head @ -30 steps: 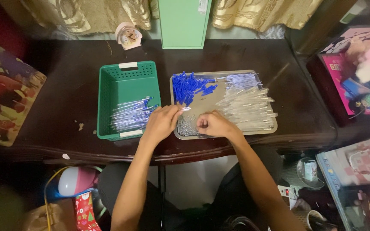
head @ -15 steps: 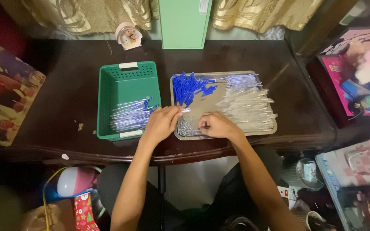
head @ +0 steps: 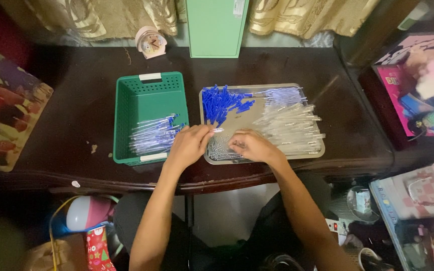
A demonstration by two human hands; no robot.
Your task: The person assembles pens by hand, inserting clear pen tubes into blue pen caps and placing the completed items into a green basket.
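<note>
Little has shifted: the left hand (head: 189,145) still pinches a clear pen tube (head: 216,130) over the metal tray (head: 317,153); the right hand (head: 251,145) stays curled, its grip unclear.

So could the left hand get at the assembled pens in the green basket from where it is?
Probably yes: the left hand sits beside the open-topped green basket, with nothing covering the pens.

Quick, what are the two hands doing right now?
Left hand: fingers pinching a small pen part over the tray.
Right hand: fingers curled on the tray; cannot tell what it holds.

Bare tabletop (head: 76,115) left of basket (head: 149,85) (green)
</note>
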